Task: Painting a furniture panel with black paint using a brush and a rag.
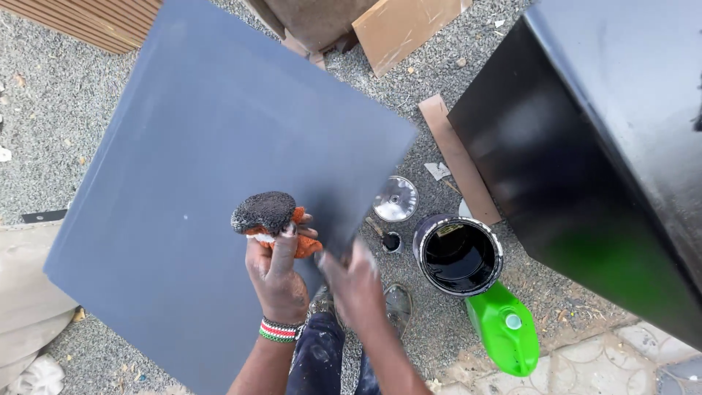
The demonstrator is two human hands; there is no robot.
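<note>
A large dark grey panel fills the view from nine o'clock to the centre, tilted over a gravel floor, its matt face even in colour with a faint pale speck low on the left. At three o'clock stands a glossy black cabinet, its side shining and catching a green reflection. A strip of brown cardboard lies just beside its near edge. Toward five o'clock a bright green plastic jug with a pale cap lies on its side, touching an open round tin of black paint with a small yellowish label at its rim. The tin's silvery lid lies near it, at about the centre. The right hand, blurred, grips the panel's lower edge at six o'clock, fingers clenched over it. The left hand, a beaded wristband on its wrist, is closed around an orange sponge with a black-soaked top, held against the panel's face.
</note>
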